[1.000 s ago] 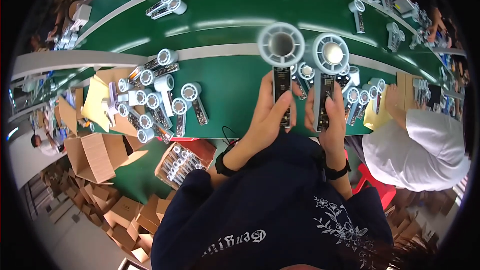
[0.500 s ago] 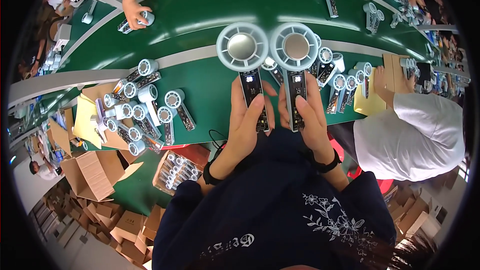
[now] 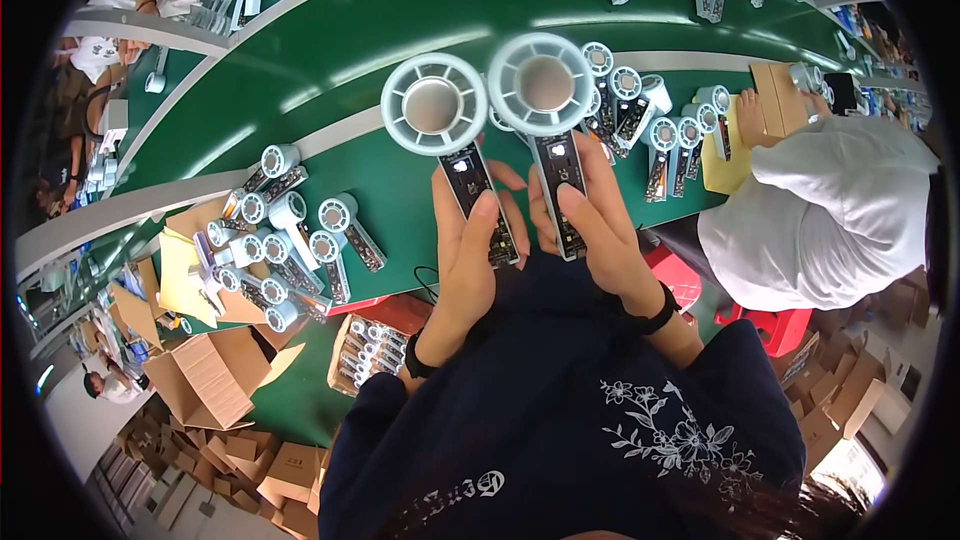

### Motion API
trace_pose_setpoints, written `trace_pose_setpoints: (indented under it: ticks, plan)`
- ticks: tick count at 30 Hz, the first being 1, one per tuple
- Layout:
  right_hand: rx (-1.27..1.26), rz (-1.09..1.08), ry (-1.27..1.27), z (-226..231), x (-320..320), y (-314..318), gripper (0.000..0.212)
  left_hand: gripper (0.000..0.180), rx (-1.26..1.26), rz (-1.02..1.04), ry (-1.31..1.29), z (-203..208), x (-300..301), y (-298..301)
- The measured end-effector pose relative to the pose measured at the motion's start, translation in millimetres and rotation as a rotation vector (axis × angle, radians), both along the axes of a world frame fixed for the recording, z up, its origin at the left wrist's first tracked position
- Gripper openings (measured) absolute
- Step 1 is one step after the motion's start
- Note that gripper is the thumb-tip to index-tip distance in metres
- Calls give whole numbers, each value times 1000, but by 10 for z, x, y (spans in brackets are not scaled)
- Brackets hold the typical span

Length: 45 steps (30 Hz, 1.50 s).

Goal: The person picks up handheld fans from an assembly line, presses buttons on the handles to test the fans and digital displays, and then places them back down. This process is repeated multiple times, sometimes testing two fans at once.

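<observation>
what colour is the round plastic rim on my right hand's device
The round plastic rim is pale blue; see the head view.

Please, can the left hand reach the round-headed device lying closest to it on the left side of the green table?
Probably yes: nothing seems to stand between the left hand and that device. However, the hand grips another device, so it would likely have to free itself first.

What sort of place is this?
Probably an electronics assembly workshop: many matching round-headed units with exposed circuit boards lie along a green worktable, a co-worker sits at the same bench, and cardboard boxes are piled nearby.
</observation>
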State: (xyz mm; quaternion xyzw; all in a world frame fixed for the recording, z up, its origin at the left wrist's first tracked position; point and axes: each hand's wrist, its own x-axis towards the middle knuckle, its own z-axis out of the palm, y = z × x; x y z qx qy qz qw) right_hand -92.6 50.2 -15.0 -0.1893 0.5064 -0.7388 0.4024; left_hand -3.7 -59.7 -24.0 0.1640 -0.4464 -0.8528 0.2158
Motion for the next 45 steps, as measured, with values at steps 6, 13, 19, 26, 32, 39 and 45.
trace_pose_setpoints:
  ticks: [6,13,19,26,32,39,45]
  plan:
    - [-42,-12,21,11,-69,67,54,46,-50,-95,13,-11,-1,-13]
    - [-24,-26,3,11,-52,46,54,46,3,-55,-1,-31,0,58]
    - [-12,-13,-2,0,-40,29,54,49,16,-44,-37,-23,1,31]
    - [-28,-6,28,-16,-9,14,51,51,57,-43,-24,-54,31,-6]
    - [-13,40,50,-17,-13,2,51,51,44,-5,-4,-87,58,-2]
    - [-10,44,25,-14,-10,11,50,51,11,5,-16,-84,54,9]
    - [-5,23,17,-43,-5,13,44,46,26,39,-60,-87,40,27]
